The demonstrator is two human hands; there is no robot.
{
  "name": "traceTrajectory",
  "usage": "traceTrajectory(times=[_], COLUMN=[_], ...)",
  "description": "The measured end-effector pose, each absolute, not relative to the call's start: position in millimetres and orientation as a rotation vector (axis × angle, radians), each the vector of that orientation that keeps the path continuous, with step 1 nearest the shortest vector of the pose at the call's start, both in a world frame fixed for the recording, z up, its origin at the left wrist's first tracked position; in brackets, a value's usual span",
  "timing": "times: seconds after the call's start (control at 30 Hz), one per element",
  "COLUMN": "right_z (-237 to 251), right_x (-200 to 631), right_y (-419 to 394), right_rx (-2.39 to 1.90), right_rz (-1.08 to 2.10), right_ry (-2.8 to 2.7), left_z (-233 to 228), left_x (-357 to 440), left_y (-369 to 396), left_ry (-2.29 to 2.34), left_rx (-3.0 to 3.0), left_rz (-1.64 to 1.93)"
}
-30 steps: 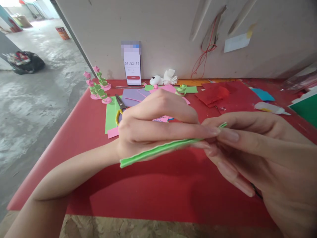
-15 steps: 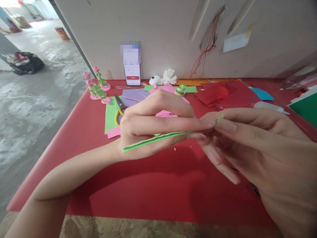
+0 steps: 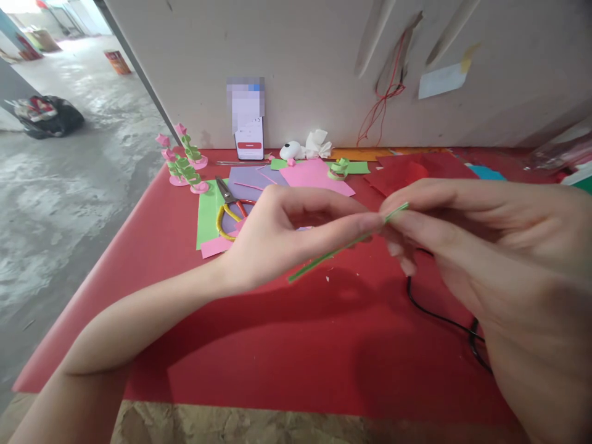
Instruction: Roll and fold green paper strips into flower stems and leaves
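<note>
Green paper, folded into a thin narrow strip [image 3: 342, 250], is pinched between our two hands above the red-covered bench [image 3: 287, 357]. Our left hand [image 3: 287, 237] clamps its fingers [image 3: 356, 223] together on the strip near its upper end, while our right hand [image 3: 481, 246] closes its fingers [image 3: 407, 223] on that same upper tip, the two sets of fingertips touching. The strip slants down toward the left, its lower end free in the air just above the bench. Behind our left hand lie yellow-handled scissors [image 3: 227, 213] on sheets of green, lilac and pink paper [image 3: 309, 176]. Small pink-and-green paper flowers [image 3: 182, 163] stand near the bench's far left edge. A phone [image 3: 250, 139] leans upright against the pale wall, and a black cord [image 3: 439, 317] trails under our right wrist.
</note>
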State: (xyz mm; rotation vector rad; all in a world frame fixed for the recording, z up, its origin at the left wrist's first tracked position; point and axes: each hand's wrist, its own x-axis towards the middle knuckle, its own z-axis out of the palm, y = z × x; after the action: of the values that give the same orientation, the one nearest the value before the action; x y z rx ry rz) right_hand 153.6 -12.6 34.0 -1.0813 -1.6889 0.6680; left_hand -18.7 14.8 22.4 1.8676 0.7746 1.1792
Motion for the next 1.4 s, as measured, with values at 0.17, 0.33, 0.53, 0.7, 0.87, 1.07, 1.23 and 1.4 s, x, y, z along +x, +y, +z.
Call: traceTrajectory(times=[0.17,0.33,0.53,0.7,0.87,1.07,1.23,1.4], right_z=[34,32,32,34,33,31,29,28], right_x=[151,151,149,148,148,148,147,146], right_y=[-14,-15,-17,-19,-20,-18,-16,-15], right_rx=[-1.132,-1.160,-1.162,-1.197,-1.199,-1.192,-1.161,-1.135], right_rz=[0.551,0.573,0.605,0.610,0.551,0.549,0.601,0.576], right_ry=[-1.707,-1.657,-1.663,-1.650,-1.654,-1.625,-1.604,-1.607], left_z=[21,20,20,21,20,18,22,23], left_x=[-18,-19,-18,-18,-17,-21,-27,-29], left_y=[14,11,8,7,7,10,13,13], left_ry=[0.714,0.749,0.741,0.771,0.781,0.761,0.784,0.787], left_rx=[1.840,1.873,1.916,1.946,2.062,2.485,2.904,2.984], left_rz=[1.256,1.313,1.365,1.362,1.450,1.642,1.666,1.686])
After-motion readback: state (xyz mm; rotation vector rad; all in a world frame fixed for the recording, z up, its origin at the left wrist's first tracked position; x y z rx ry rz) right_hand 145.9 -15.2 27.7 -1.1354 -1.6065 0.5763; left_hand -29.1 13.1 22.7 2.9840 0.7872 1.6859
